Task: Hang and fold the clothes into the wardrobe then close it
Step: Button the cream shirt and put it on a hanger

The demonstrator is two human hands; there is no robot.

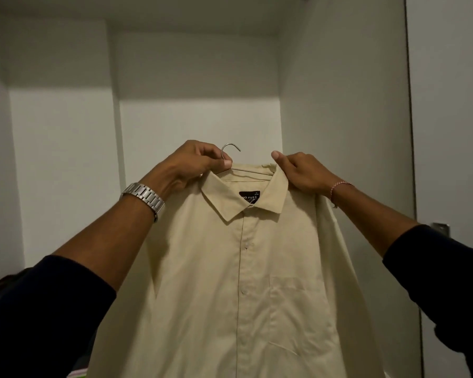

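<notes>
Both hands hold the cream shirt [230, 268] up inside the wardrobe [197, 77]: left hand [194, 162] pinches the hanger [228, 152] below its hook, right hand [298, 173] grips the shoulder, likely keeping it level for hanging.

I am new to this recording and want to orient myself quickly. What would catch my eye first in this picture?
First, the large cream button-up shirt held up at the centre, on a thin metal wire hanger. Next, the hands: the left hand pinches the hanger below its hook, and the right hand grips the shirt's shoulder by the collar. Behind them stands the open white wardrobe.
</notes>
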